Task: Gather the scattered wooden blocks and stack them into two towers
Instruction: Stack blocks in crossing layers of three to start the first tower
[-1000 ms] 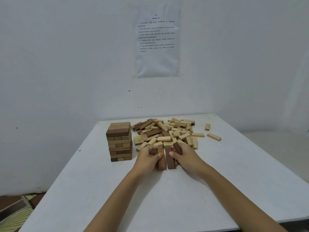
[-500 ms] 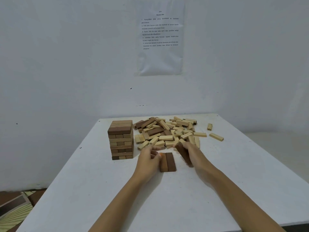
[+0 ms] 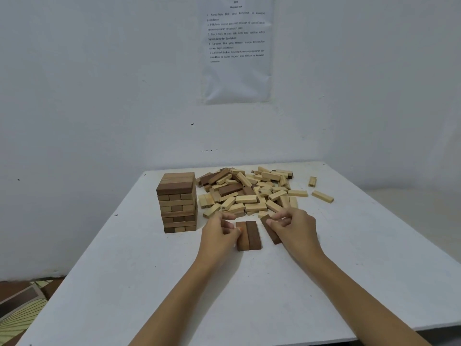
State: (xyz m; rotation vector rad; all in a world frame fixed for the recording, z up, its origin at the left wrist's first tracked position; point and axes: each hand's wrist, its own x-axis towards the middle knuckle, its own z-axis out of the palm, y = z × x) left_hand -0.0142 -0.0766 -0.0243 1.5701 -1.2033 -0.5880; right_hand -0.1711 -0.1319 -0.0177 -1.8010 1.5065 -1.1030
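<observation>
A finished tower (image 3: 178, 203) of mixed light and dark blocks stands at the table's left. To its right lies a pile of scattered wooden blocks (image 3: 249, 193). In front of the pile, two dark blocks (image 3: 249, 236) lie side by side on the table. My left hand (image 3: 219, 233) rests beside them, its thumb touching the left block and its fingers loosely curled. My right hand (image 3: 296, 231) pinches a third dark block (image 3: 270, 229), which lies slanted on the table just right of the pair, apart from it.
The white table (image 3: 249, 295) stands against a white wall with a printed sheet (image 3: 237, 48) on it. Two light blocks (image 3: 322, 196) lie apart at the far right. A patterned floor mat (image 3: 22, 308) shows at lower left.
The left hand has set its dark block down beside another, forming a pair. The right hand has drawn its dark block back out of the pile and lowered it to the right of the pair.
</observation>
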